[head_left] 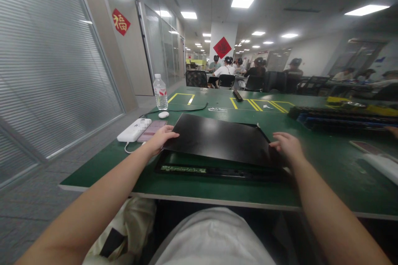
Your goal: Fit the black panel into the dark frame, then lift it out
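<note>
A thin, flat black panel (217, 136), which looks like a display screen, is held tilted above the green table. My left hand (160, 138) grips its left edge, thumb on top and fingers underneath. At the right edge, my right hand (286, 147) has its fingers closed against the side of the panel; their undersides are partly hidden. Beneath the panel lies a dark frame, mostly covered, with a green circuit strip (183, 169) along its near side.
Left of the panel are a white power bank (134, 130), a phone (152, 130), a white earbud case (163, 114) and a water bottle (160, 93). Dark strips (342, 117) are stacked at the right, near another person's hand (393, 131). Yellow tape (258, 105) marks the green table (102, 169).
</note>
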A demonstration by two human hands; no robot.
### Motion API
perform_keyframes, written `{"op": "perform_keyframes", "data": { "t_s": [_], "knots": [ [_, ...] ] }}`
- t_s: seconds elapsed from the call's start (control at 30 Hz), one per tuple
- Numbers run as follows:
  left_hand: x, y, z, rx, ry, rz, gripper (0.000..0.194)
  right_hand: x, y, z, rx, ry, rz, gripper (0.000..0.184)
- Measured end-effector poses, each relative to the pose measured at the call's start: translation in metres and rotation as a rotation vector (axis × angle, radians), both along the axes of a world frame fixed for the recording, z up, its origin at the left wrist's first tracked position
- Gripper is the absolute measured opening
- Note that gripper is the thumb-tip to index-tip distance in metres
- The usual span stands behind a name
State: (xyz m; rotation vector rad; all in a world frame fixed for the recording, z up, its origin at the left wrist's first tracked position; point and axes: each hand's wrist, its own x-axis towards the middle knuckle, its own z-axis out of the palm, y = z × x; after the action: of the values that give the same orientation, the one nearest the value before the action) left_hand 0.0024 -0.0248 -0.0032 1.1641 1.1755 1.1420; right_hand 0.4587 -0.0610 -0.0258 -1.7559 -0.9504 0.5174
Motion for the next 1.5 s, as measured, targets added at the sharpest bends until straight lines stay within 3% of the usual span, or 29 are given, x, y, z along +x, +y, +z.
{"op": "perform_keyframes", "data": {
  "t_s": [0.43, 1.0, 1.5],
  "knots": [
    [0.0000, 0.0030, 0.0010, -0.025, -0.077, -0.032, 0.047, 0.0041, 0.0033, -0.0047, -0.057, -0.063, 0.007, 0.028],
    [0.0010, 0.0035, -0.0010, -0.071, -0.109, -0.081, 0.041, 0.0023, 0.0014, -0.0013, -0.173, -0.346, 0.017, 0.034],
    [0.0009, 0.0027, -0.0066, 0.004, -0.027, -0.085, 0.047, 0.0071, 0.0030, -0.0060, -0.158, -0.354, 0.055, 0.027]
  ]
}}
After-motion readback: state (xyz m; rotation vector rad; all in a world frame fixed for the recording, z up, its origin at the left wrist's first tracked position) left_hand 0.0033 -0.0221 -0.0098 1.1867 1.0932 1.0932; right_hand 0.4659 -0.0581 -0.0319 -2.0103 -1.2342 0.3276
